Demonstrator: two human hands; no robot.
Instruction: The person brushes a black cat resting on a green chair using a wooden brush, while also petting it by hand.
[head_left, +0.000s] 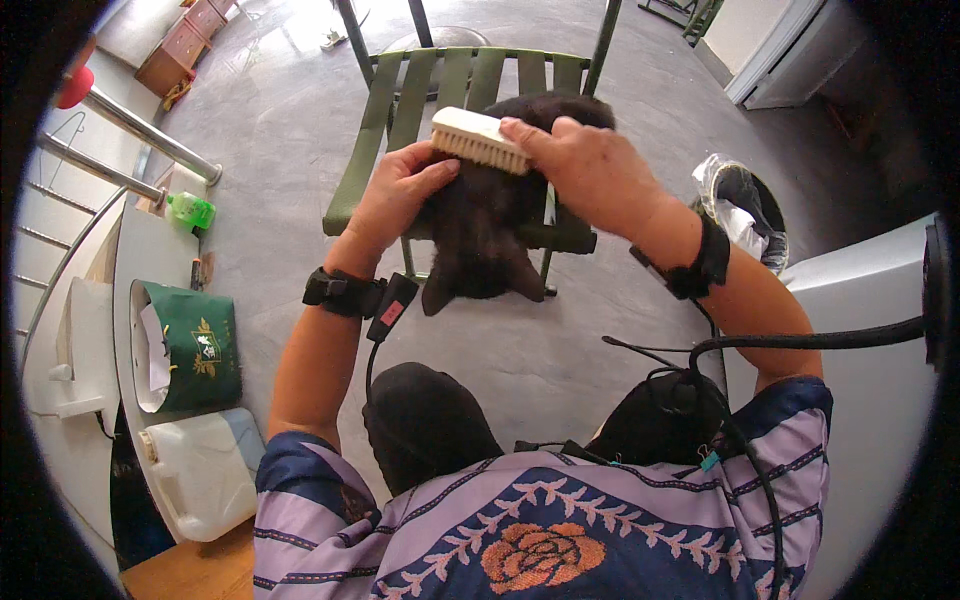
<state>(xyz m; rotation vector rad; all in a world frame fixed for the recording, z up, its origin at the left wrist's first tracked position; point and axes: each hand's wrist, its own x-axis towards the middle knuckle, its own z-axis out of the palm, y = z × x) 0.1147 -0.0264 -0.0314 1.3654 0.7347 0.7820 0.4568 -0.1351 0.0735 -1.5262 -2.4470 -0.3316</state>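
A dark-furred cat (487, 217) lies on a folding chair with green straps (397, 97), its ears and head towards me at the seat's near edge. In my right hand (600, 169) is a scrub brush with a pale back and cream bristles (480, 139), held bristles down over the cat's back. My left hand (397, 191) rests at the cat's left-hand side in the picture, thumb and fingers close together by the brush's far-left end; whether they pinch fur cannot be told. Both wrists wear black straps.
A lined waste bin (750, 217) stands on the floor at the right, near a white cabinet (855, 285). To the left are a green paper bag (202, 349), a white plastic jug (202, 472), a green bottle (191, 210) and metal rails (150, 135). A black cable crosses by my right arm.
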